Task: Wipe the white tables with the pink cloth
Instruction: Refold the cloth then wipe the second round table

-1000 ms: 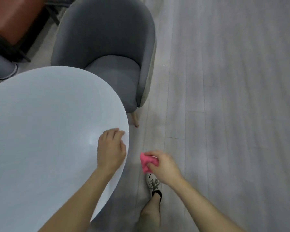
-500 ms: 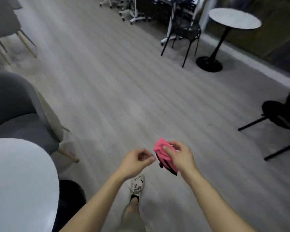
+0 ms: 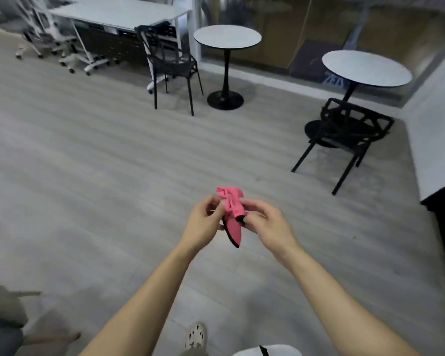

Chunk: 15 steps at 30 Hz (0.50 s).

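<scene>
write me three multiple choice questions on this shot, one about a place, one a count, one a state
1. Where is the pink cloth?
A on a table
B in mid-air, between the left hand and the right hand
C on a chair

2. How many round tables stand ahead?
A none
B four
C two

3. The cloth is:
A bunched, with one corner hanging down
B spread flat
C folded in a neat square

Key: 1 B, both hands pinch it in front of the person; 2 C, one stands left and one right, both white-topped; 3 A, its black-edged tip dangles below the hands.
</scene>
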### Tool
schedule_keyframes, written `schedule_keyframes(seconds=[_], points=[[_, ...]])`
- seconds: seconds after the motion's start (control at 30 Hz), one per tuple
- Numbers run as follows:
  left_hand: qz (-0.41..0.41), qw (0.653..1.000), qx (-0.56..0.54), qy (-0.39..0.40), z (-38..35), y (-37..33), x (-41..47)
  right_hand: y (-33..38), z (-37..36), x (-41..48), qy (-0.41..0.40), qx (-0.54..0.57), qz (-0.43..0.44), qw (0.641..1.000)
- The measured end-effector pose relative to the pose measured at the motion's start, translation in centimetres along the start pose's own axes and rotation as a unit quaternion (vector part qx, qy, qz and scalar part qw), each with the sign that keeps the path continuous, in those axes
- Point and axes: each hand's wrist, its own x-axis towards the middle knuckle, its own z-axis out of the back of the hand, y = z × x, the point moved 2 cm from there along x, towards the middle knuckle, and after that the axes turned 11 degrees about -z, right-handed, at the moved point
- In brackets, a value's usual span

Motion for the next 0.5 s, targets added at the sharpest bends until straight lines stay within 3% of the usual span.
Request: schedule_keyframes(seconds=[0.13, 0.3, 0.5], points=[[0.008, 0.999, -0.020, 0.024, 2.3, -1.3, 2.1, 2.1, -2.3, 1.0, -0.038, -0.089, 0.031, 0.995], [-0.022, 0.991, -0.034, 0.130, 4.9, -3.0, 5.2, 4.5, -2.9, 3.0, -0.095, -0.045, 0.044, 0.993], [-0.047, 0.992, 0.022, 0.113, 6.6, -2.3, 11.5, 6.0, -1.1, 6.5, -0.154, -0.024, 0.046, 0.987]])
